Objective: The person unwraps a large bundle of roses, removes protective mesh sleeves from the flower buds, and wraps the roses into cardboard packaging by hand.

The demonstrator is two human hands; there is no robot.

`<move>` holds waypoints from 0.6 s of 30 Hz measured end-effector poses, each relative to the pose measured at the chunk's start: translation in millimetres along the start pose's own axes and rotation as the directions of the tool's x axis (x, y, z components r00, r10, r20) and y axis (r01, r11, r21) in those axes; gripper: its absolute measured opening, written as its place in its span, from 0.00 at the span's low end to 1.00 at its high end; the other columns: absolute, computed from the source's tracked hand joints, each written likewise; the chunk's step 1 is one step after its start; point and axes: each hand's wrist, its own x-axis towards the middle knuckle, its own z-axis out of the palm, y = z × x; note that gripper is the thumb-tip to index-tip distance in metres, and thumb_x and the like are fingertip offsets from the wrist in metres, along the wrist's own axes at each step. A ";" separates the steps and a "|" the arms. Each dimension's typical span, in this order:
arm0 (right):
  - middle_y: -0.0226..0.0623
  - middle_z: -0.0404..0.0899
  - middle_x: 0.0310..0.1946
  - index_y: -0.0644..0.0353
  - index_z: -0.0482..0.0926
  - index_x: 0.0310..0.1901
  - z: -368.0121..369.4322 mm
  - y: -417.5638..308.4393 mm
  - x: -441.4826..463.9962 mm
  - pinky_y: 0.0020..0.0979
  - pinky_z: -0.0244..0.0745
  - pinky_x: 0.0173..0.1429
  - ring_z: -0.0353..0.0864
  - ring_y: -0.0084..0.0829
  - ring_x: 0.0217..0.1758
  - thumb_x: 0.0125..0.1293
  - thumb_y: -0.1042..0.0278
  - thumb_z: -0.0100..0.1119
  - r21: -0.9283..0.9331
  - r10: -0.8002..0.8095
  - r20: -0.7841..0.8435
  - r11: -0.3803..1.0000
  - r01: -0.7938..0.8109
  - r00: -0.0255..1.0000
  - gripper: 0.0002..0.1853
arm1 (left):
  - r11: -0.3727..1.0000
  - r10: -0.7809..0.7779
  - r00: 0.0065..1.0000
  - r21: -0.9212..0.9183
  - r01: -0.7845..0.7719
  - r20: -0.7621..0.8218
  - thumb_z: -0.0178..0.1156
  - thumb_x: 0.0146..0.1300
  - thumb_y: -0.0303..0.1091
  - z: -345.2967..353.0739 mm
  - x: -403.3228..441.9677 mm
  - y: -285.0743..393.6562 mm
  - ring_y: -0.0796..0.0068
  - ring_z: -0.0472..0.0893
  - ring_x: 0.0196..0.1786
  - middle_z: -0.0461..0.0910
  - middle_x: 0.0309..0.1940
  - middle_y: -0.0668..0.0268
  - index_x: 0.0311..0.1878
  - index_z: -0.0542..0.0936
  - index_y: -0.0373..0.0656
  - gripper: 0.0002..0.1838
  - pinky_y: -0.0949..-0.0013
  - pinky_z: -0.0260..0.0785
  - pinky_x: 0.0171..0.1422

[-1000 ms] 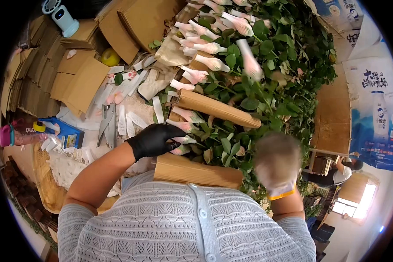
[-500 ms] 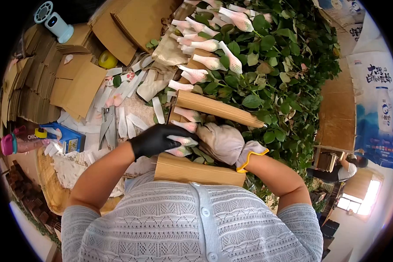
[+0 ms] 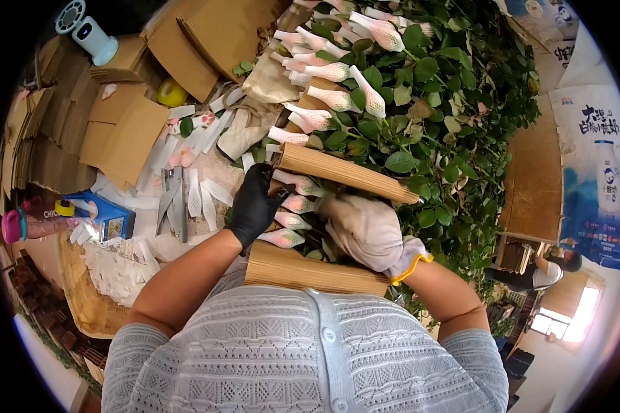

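Note:
My left hand (image 3: 253, 206), in a black glove, is at the left end of the folded corrugated cardboard (image 3: 344, 172). Its thumb and fingers are spread, close to the netted tips of the rosebuds. My right hand (image 3: 365, 233) wears a pale cloth glove with a yellow cuff edge. It lies over the stems and leaves just right of those buds, its fingers blurred and partly hidden. Several pink rosebuds in white foam net sleeves (image 3: 282, 238) lie in a column between the upper cardboard and a second corrugated piece (image 3: 310, 268) by my body.
More netted roses (image 3: 334, 98) with dense foliage (image 3: 461, 124) fill the back and right. At left lie a stapler-like metal tool (image 3: 173, 203), loose net sleeves (image 3: 207, 199), a blue box (image 3: 110, 219), a pink bottle (image 3: 38, 221) and stacked cardboard (image 3: 55, 138). Another person (image 3: 548, 268) is far right.
My left hand has let go of the lower netted buds and moved up and left to the cardboard's end. The right hand has shifted slightly right and down.

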 end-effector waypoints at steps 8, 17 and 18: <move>0.55 0.52 0.69 0.64 0.61 0.65 56.4 15.9 9.8 0.51 0.48 0.73 0.53 0.57 0.70 0.51 0.44 0.65 -0.137 0.047 0.179 0.990 -0.023 0.983 0.45 | 0.969 -0.175 0.971 0.204 0.140 0.162 0.61 0.61 0.32 -7.0 10.0 28.0 0.57 0.82 0.28 0.81 0.26 0.53 0.46 0.75 0.38 0.13 0.61 0.71 0.32; 0.51 0.55 0.66 0.58 0.62 0.64 63.4 16.6 10.2 0.50 0.54 0.69 0.56 0.54 0.69 0.48 0.48 0.66 -0.141 0.068 0.154 0.989 -0.047 0.986 0.43 | 0.983 0.033 0.997 -0.180 -0.045 -0.072 0.54 0.63 0.25 -10.0 -0.2 2.8 0.60 0.84 0.33 0.83 0.32 0.51 0.41 0.82 0.40 0.08 0.67 0.72 0.38; 0.51 0.59 0.63 0.57 0.61 0.63 61.7 14.6 11.0 0.51 0.59 0.65 0.60 0.53 0.65 0.44 0.51 0.69 -0.119 0.042 0.079 0.992 -0.032 0.996 0.44 | 0.978 0.068 0.985 -0.185 -0.097 -0.161 0.52 0.62 0.23 -13.8 1.3 -9.0 0.61 0.83 0.31 0.83 0.31 0.51 0.40 0.81 0.36 0.09 0.66 0.73 0.39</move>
